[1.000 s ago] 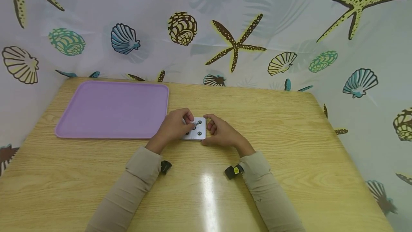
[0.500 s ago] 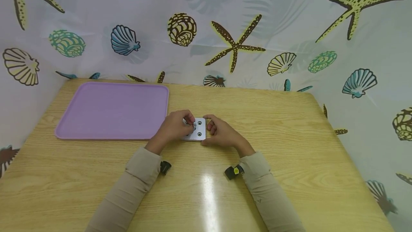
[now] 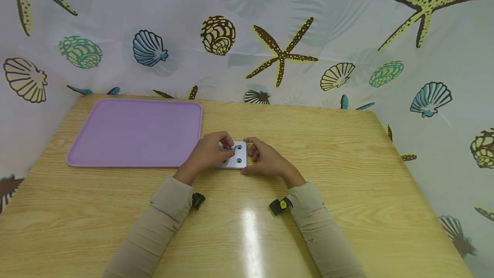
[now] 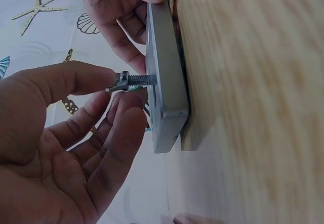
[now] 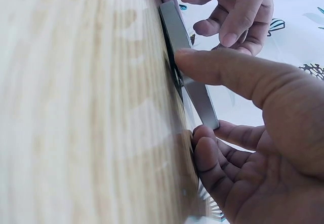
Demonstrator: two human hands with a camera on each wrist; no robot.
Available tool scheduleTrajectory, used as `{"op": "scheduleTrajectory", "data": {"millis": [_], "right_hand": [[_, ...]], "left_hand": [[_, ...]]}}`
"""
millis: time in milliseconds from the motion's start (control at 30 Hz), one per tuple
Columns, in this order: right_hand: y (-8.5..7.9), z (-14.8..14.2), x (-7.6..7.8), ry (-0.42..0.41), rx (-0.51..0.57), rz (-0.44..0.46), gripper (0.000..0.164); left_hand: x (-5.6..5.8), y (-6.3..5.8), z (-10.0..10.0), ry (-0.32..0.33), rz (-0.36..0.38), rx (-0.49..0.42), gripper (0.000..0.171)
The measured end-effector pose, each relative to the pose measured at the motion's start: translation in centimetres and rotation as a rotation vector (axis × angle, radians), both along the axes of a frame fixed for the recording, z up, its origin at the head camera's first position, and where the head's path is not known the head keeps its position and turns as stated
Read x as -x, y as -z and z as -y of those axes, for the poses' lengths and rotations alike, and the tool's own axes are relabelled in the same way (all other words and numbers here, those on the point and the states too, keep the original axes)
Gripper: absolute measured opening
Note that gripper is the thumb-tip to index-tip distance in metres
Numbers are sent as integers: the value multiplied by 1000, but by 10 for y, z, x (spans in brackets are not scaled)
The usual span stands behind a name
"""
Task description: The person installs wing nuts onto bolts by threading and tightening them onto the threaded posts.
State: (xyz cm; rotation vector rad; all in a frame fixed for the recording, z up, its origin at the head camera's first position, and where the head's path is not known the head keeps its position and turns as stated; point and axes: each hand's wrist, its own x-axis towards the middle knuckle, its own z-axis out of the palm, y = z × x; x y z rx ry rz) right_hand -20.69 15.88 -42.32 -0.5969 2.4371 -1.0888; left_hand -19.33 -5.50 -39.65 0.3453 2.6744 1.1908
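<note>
A silver metal plate [image 3: 242,155] with several round holes lies on the table between the hands. Out of its face stands a wing bolt [image 4: 123,81], its threaded shank partly showing in the left wrist view. My left hand [image 3: 210,151] pinches the bolt's winged head between thumb and fingers. From the right side, my right hand [image 3: 269,159] holds the plate by its edges, thumb at the near edge and index finger at the far one. Its other fingers are curled beside the plate. The plate's left part is hidden behind my left hand in the head view.
A purple tray [image 3: 135,134] lies at the left back of the wooden table [image 3: 328,149], close to my left hand. Behind the table hangs a white curtain [image 3: 177,3] printed with shells and starfish.
The wing bolt's head has turned a little between my left fingertips. Both hands and the plate stay in nearly the same place.
</note>
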Motion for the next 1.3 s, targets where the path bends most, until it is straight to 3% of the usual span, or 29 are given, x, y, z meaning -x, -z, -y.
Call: {"op": "scheduleTrajectory", "data": {"millis": [600,933,1300], "right_hand": [[0,-1,1,3,-1,15,85],[-1,-1,0,-11,4,9,84],[-1,0,0,-3,0,12,85]], "left_hand": [[2,0,1,-31,-27,6,5],[0,0,1,8,-2,-7,22],[2,-1,4,-26,1,5,14]]}}
